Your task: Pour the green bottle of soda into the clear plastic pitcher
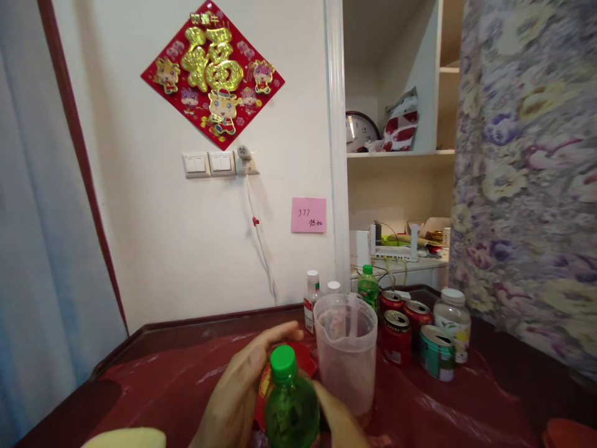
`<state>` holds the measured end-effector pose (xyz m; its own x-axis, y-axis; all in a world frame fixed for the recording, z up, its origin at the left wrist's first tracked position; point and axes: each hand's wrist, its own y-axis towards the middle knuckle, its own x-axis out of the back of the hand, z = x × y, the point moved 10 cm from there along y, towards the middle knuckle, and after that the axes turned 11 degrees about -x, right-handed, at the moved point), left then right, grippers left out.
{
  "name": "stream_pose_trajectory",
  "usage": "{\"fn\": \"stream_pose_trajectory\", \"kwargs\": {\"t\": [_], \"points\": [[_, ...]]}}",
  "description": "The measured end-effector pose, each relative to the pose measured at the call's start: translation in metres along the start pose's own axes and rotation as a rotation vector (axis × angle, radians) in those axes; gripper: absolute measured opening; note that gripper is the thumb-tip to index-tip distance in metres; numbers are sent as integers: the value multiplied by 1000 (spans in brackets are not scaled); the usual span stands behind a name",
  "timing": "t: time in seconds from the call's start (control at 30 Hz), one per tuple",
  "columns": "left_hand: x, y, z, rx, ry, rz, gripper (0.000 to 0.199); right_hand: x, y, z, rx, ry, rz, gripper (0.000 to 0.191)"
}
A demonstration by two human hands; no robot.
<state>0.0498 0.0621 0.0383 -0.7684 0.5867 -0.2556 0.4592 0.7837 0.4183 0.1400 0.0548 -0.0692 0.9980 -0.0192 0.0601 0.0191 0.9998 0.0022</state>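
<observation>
A green plastic bottle with a bright green screw cap stands upright at the bottom centre, its base cut off by the frame. My right hand is against its right side and appears to grip it; most of those fingers are hidden. To the left of the bottle, my left hand is open, fingers stretched forward and together. Behind the bottle lies a red item with a yellow marking, partly covered, its kind unclear. A translucent plastic measuring jug stands just beyond my right hand.
Right of the jug are several drink cans, a clear white-capped jar and another green bottle. A white-capped bottle stands behind the jug. A pale yellow object sits at lower left on the red-covered table.
</observation>
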Motion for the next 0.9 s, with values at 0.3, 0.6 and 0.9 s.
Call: {"fn": "stream_pose_trajectory", "kwargs": {"t": [0.3, 0.6, 0.9], "points": [[16, 10, -8, -115, 324, -40, 34, -2, 1, -1, 69, 58, 84, 78], [-9, 2, -5, 33, 135, 100, 34, -19, -23, 13, 108, 91, 277, 89], [-6, 17, -17, -24, 445, 108, 48, 3, -34, 3, 94, 73, 31, 74]]}}
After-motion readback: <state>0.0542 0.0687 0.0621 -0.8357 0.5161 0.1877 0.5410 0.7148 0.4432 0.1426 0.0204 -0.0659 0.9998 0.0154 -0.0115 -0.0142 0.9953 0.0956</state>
